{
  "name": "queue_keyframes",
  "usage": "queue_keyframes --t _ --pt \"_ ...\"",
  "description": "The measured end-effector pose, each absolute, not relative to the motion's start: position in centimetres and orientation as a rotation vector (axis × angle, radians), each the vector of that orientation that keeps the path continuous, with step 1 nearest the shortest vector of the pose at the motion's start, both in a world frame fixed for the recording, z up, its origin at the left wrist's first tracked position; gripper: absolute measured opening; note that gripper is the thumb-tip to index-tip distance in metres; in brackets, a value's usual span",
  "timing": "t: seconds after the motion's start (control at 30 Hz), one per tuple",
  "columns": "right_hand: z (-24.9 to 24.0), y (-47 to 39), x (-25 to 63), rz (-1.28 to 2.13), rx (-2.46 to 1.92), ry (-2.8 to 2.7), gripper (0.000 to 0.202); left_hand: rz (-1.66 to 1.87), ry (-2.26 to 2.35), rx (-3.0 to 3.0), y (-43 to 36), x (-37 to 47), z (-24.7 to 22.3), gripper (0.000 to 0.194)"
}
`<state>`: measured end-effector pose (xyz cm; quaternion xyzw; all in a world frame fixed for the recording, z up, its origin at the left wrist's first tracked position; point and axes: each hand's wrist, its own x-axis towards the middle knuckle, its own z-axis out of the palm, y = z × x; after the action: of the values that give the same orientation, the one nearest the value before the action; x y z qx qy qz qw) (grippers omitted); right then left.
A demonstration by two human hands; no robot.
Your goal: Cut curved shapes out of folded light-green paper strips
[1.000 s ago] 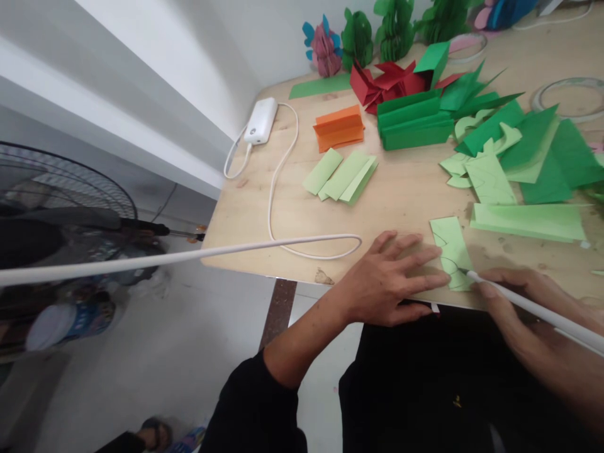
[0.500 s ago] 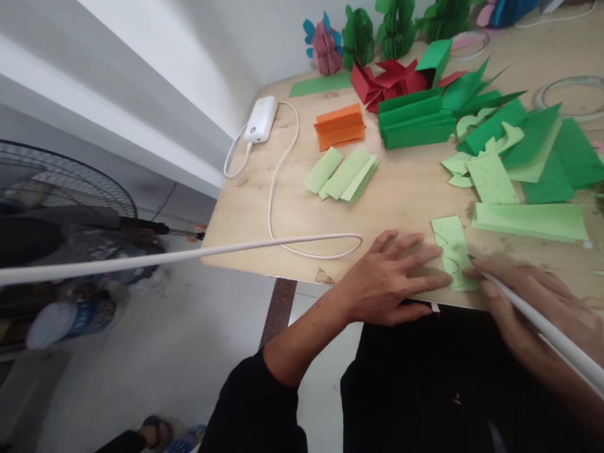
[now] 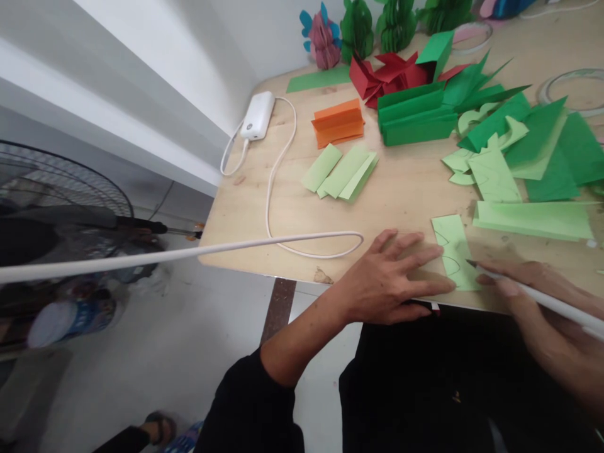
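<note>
Left hand [image 3: 389, 283] splayed, grip slack, on pale-green rectangular paper strip [image 3: 453, 244] | Right hand [image 3: 552, 321] grips slim white pen [image 3: 542, 298] | Strip lies at near edge of light wooden desk [image 3: 406, 182]

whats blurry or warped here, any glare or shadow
Head view: the bare right hand and slim white pen look blurred; head view: the bare left hand is sharper, with soft shadow beneath it; head view: the round black wire fan cage looks stretched, perhaps by a wide lens; head view: no strong glare on the pale green rectangular paper strip.
</note>
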<state>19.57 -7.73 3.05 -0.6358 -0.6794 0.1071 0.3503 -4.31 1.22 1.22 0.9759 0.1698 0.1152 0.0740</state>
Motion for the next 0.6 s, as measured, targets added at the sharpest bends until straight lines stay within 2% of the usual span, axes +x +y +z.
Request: queue_keyframes --t 0.1,0.27,0.6 --pt "3.2 -7.4 19.7 0.319 -1.692 -1.713 0.020 0.347 0.507 2.920 1.2 -4.3 1.2 0.043" --pt "3.0 -6.8 19.3 0.334 -1.787 -1.665 0.039 0.340 0.519 2.911 1.2 -4.2 1.2 0.043" --pt "3.5 -6.4 18.9 0.314 -1.781 -1.669 0.045 0.372 0.518 2.914 1.2 -4.2 1.2 0.042"
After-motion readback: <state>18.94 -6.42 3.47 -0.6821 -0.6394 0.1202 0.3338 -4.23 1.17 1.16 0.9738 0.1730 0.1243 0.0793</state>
